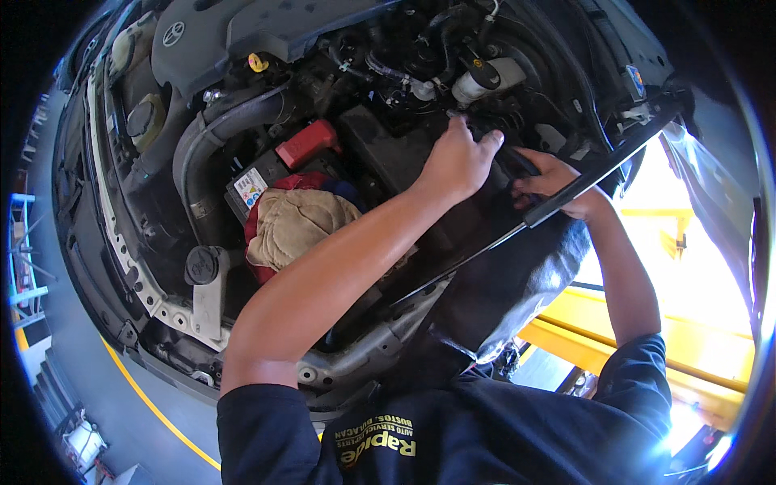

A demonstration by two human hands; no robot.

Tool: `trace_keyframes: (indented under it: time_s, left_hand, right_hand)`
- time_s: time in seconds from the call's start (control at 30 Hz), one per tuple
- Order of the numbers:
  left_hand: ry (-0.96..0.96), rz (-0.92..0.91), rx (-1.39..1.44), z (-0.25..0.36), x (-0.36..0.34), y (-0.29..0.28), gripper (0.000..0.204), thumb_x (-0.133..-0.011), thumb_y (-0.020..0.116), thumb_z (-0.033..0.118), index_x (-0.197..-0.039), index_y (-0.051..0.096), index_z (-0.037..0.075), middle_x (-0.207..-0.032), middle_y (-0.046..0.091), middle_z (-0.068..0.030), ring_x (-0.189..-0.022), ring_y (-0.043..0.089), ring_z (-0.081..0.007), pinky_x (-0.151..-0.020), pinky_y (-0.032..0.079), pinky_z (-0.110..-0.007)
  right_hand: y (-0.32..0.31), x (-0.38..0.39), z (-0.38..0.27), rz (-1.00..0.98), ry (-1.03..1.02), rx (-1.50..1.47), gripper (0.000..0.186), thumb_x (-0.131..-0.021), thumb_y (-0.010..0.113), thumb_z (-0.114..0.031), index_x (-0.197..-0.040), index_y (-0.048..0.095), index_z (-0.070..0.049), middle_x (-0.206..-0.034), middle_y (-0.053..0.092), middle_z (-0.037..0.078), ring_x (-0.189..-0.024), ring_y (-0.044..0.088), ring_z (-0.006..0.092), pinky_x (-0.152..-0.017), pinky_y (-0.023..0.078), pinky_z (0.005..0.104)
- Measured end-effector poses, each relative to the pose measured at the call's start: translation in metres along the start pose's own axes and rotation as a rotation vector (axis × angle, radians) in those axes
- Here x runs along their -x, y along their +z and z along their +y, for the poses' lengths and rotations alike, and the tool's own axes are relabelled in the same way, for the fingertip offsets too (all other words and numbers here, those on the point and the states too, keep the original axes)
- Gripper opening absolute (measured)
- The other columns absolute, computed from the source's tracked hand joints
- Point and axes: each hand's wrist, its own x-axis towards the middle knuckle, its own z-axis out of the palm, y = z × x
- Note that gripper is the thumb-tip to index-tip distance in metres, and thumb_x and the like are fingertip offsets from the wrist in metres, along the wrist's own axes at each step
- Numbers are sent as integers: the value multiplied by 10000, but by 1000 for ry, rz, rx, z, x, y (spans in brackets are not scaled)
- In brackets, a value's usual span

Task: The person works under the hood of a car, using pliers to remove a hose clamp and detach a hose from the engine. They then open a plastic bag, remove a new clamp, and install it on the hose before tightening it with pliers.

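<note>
My left hand [461, 162] reaches over the engine bay, its fingers curled down below the brake fluid reservoir [487, 78]. Its thumb is bent; whatever the fingers hold is hidden from view. Close beside it on the right, my right hand [554, 182] curls around a dark part [520, 162] in the shadow, too dark to name. The black gas strut [598, 166] crosses just in front of the right wrist. A black box-shaped cover [388, 149] lies to the left of my left hand.
A battery [249, 184] with a red terminal cover [307, 143] sits left of my forearm, a beige and red cloth bundle [299, 226] beside it. A black-capped filler neck [208, 267] stands near the front edge. Yellow lift beams [638, 347] are at the right.
</note>
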Motion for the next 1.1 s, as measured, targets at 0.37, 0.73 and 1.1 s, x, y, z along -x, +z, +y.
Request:
trace_keyframes:
  time_s: [0.37,0.73,1.1]
  left_hand:
    - [-374,-184,645,-15,-16,8,362,-982,695,302,-1195,620,19,-1083,686,-97,-974,679,-215,-804,608,-397]
    - [-272,-224,666,-31,-24,5,426,-901,712,320,-1174,616,8,-1041,669,-102,-943,647,-199,-770,533,-342]
    - [-347,-190,615,-14,-21,-8,457,-950,680,290,-1300,593,10,-1164,676,-126,-1054,663,-252,-955,540,-422]
  right_hand:
    - [29,-21,27,335,-357,580,498,-974,665,-211,-1415,520,-32,-1194,678,202,-1136,656,346,-1024,475,432]
    - [21,-20,17,82,-302,295,510,-821,622,-131,-1315,524,-52,-1081,671,116,-995,636,222,-904,489,335]
    - [11,-24,3,23,-149,315,594,-747,647,-61,-1328,523,-46,-1185,583,99,-1170,557,216,-1089,398,350]
